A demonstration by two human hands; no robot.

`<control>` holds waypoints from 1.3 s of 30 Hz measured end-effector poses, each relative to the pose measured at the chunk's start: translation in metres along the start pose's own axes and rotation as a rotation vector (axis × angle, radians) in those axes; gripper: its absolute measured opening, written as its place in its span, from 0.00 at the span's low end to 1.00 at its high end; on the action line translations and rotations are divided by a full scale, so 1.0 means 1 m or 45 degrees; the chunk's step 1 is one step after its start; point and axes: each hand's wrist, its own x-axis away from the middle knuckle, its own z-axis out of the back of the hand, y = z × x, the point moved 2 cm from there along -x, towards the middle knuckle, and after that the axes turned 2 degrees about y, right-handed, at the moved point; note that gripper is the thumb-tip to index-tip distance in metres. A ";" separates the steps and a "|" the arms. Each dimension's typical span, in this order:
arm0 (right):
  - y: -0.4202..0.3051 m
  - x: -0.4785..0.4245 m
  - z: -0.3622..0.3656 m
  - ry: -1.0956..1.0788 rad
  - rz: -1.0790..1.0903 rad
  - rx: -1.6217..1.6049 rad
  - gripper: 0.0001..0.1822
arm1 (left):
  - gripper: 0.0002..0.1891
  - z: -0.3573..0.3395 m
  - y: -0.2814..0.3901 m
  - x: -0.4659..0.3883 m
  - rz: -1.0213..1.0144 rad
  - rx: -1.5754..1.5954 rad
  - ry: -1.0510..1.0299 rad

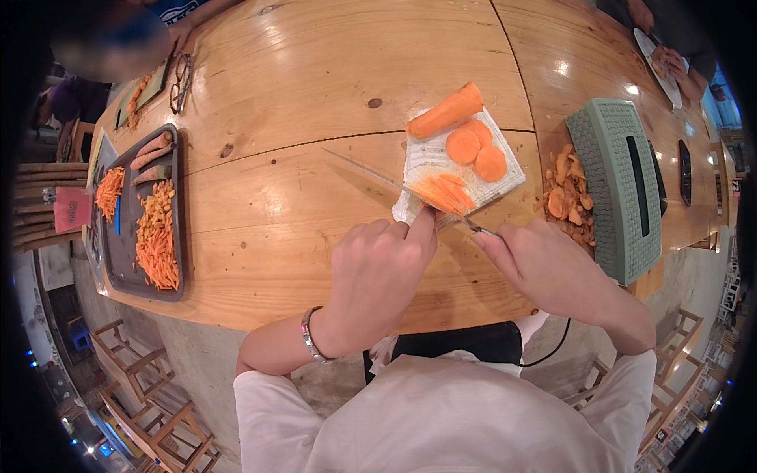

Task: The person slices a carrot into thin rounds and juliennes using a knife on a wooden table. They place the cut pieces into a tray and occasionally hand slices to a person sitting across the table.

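My right hand grips the handle of a long, thin-bladed knife. Its blade slants up and left across the near part of a white cutting board, over thin carrot strips. Curled at the board's near-left edge is my left hand. Its extended finger reaches the blade beside the strips, and what lies under the fingertips is hidden. On the board's far side rest several round carrot slices and a thick peeled piece of carrot.
At left, a dark tray holds shredded carrot, diced carrot and whole carrots. Carrot peelings lie beside a green woven-pattern box. Eyeglasses sit far left. Other people's hands work across the table.
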 end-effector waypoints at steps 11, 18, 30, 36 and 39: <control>-0.003 -0.025 0.005 -0.235 -0.043 -0.083 0.30 | 0.12 0.002 0.007 0.003 -0.044 -0.127 -0.136; -0.002 -0.014 0.008 -0.273 -0.157 -0.101 0.28 | 0.16 0.005 0.007 0.005 -0.049 -0.182 -0.158; -0.002 -0.012 -0.004 -0.176 -0.181 -0.104 0.30 | 0.21 0.007 0.008 0.010 -0.183 -0.297 -0.216; 0.004 -0.009 -0.008 -0.093 -0.128 -0.146 0.32 | 0.19 0.006 0.009 0.009 -0.159 -0.235 -0.210; 0.005 -0.008 -0.019 0.036 -0.031 -0.032 0.33 | 0.18 0.003 0.008 0.009 -0.156 -0.230 -0.191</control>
